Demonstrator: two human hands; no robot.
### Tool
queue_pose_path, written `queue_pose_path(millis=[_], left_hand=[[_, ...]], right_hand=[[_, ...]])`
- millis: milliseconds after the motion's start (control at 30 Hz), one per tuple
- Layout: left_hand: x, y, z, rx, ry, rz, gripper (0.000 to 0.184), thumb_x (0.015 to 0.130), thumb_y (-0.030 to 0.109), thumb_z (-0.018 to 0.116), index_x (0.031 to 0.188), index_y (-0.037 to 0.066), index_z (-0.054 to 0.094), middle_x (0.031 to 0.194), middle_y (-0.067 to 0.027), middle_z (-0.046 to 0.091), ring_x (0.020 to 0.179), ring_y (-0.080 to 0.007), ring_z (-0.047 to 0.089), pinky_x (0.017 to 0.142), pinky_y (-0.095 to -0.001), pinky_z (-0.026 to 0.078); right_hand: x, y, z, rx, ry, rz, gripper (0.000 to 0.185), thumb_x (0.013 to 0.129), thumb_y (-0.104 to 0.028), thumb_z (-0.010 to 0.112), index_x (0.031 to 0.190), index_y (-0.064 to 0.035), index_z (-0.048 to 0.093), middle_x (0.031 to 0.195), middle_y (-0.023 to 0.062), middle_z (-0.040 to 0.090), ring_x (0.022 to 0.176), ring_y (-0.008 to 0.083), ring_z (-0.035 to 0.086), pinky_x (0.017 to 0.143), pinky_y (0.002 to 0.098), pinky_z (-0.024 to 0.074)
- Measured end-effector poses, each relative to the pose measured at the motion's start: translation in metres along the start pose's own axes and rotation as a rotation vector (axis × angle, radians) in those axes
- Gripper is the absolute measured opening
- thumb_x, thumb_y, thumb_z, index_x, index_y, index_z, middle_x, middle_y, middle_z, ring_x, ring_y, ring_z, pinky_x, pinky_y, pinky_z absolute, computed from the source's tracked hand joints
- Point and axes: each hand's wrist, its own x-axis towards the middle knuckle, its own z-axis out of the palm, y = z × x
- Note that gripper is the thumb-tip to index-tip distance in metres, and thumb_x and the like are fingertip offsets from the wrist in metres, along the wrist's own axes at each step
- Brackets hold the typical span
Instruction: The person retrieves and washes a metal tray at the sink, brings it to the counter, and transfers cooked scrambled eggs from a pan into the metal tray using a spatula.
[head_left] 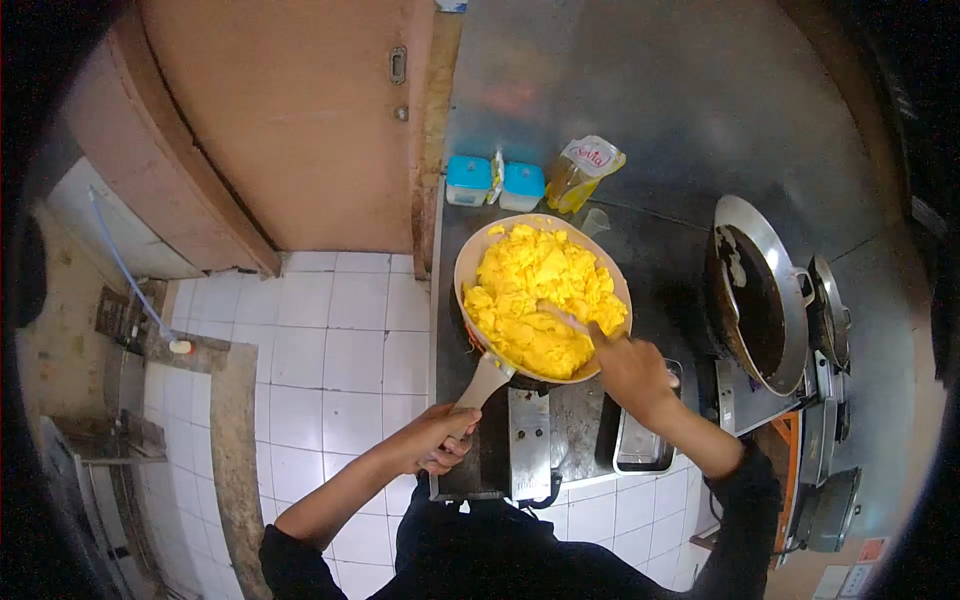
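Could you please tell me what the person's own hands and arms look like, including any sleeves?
The left hand and right hand are ungloved. The left sleeve and right sleeve are black, ending short of the wrists; no watch shows.

Single head-worn view, looking forward and down, near the pan (468,262)

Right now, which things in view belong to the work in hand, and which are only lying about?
In use:
pan, held by the left hand
scrambled eggs
utensil in the right hand
stove

Apparently lying about:
two blue-lidded boxes
yellow pouch
metal tray
wok
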Motion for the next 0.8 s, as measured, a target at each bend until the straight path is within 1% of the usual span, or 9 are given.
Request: queue_pose_path(millis=[67, 133, 200, 300, 400, 500, 600, 700, 800], left_hand=[[0.001, -0.007, 0.004, -0.005, 0.03, 0.075, 0.034, 0.092, 0.042, 0.056, 0.084, 0.014, 0.04, 0.055, 0.007, 0.035, 0.038, -0.0023, 0.027, 0.032, -0.0205, 0.018], [0.006, -0.017, 0.01, -0.017, 0.015, 0.097, 0.033, 0.093, 0.042, 0.055, 0.084, 0.014, 0.04, 0.055, 0.0074, 0.035, 0.037, -0.003, 0.027, 0.032, -0.0211, 0.018], [0.013, -0.026, 0.016, -0.084, 0.017, 0.112, 0.032, 0.093, 0.042, 0.054, 0.085, 0.014, 0.04, 0.054, 0.0077, 0.035, 0.037, -0.0035, 0.026, 0.032, -0.0217, 0.018], [0.022, -0.039, 0.031, -0.141, 0.034, 0.092, 0.032, 0.093, 0.041, 0.053, 0.087, 0.014, 0.039, 0.056, 0.0074, 0.035, 0.039, -0.004, 0.028, 0.034, -0.0228, 0.021], [0.034, -0.053, 0.042, -0.192, 0.025, 0.09, 0.03, 0.094, 0.04, 0.051, 0.086, 0.014, 0.038, 0.057, 0.0072, 0.035, 0.04, -0.0046, 0.029, 0.035, -0.024, 0.023], [0.044, -0.064, 0.054, -0.284, 0.013, 0.147, 0.028, 0.095, 0.042, 0.051, 0.088, 0.017, 0.038, 0.056, 0.0066, 0.036, 0.04, -0.005, 0.029, 0.035, -0.0241, 0.023], [0.068, -0.084, 0.075, -0.378, 0.036, 0.188, 0.028, 0.094, 0.044, 0.051, 0.093, 0.018, 0.042, 0.056, 0.0059, 0.033, 0.039, -0.0057, 0.027, 0.034, -0.0235, 0.021], [0.083, -0.095, 0.099, -0.464, 0.09, 0.235, 0.032, 0.092, 0.048, 0.053, 0.089, 0.019, 0.039, 0.056, 0.0052, 0.035, 0.039, -0.0064, 0.029, 0.034, -0.0237, 0.021], [0.098, -0.103, 0.116, -0.51, 0.101, 0.284, 0.03, 0.093, 0.046, 0.053, 0.091, 0.02, 0.039, 0.058, 0.0043, 0.037, 0.04, -0.0064, 0.031, 0.034, -0.023, 0.022]], right_hand=[[0.027, -0.005, -0.008, 0.078, -0.031, 0.123, 0.05, 0.079, -0.01, 0.056, 0.129, -0.0097, 0.054, 0.084, 0.0218, 0.066, 0.072, 0.0322, 0.068, 0.065, 0.0435, 0.0542], [0.049, 0.016, -0.017, 0.134, -0.079, 0.138, 0.038, 0.083, -0.014, 0.055, 0.12, -0.0115, 0.061, 0.087, 0.0211, 0.066, 0.079, 0.0352, 0.066, 0.072, 0.0458, 0.0531], [0.048, 0.038, -0.028, 0.274, 0.018, 0.129, 0.028, 0.087, -0.021, 0.055, 0.111, -0.0147, 0.067, 0.09, 0.0188, 0.066, 0.086, 0.0365, 0.065, 0.079, 0.0459, 0.0514], [0.018, 0.049, -0.083, 0.325, -0.058, 0.112, 0.026, 0.091, -0.023, 0.055, 0.113, -0.0152, 0.067, 0.098, 0.0183, 0.067, 0.091, 0.0393, 0.062, 0.081, 0.0431, 0.0499], [-0.018, 0.05, -0.141, 0.374, -0.099, 0.13, 0.027, 0.091, -0.02, 0.055, 0.115, -0.0152, 0.066, 0.099, 0.0174, 0.068, 0.087, 0.0344, 0.065, 0.078, 0.0387, 0.0498], [-0.042, 0.064, -0.135, 0.454, -0.265, 0.154, 0.027, 0.091, -0.019, 0.056, 0.115, -0.0123, 0.067, 0.089, 0.011, 0.071, 0.072, 0.017, 0.064, 0.067, 0.0346, 0.0477], [-0.045, 0.042, -0.126, 0.431, -0.485, 0.13, 0.026, 0.091, -0.02, 0.057, 0.114, -0.0108, 0.067, 0.085, 0.0116, 0.07, 0.069, 0.0153, 0.062, 0.065, 0.0352, 0.0464], [-0.043, 0.018, -0.068, 0.467, -0.328, -0.017, 0.029, 0.092, -0.025, 0.054, 0.113, -0.0101, 0.067, 0.079, 0.0158, 0.067, 0.068, 0.029, 0.063, 0.064, 0.0396, 0.048], [-0.051, -0.039, -0.024, 0.388, -0.199, 0.16, 0.03, 0.091, -0.024, 0.054, 0.115, -0.0097, 0.065, 0.082, 0.0195, 0.066, 0.073, 0.0393, 0.063, 0.067, 0.0474, 0.05]])
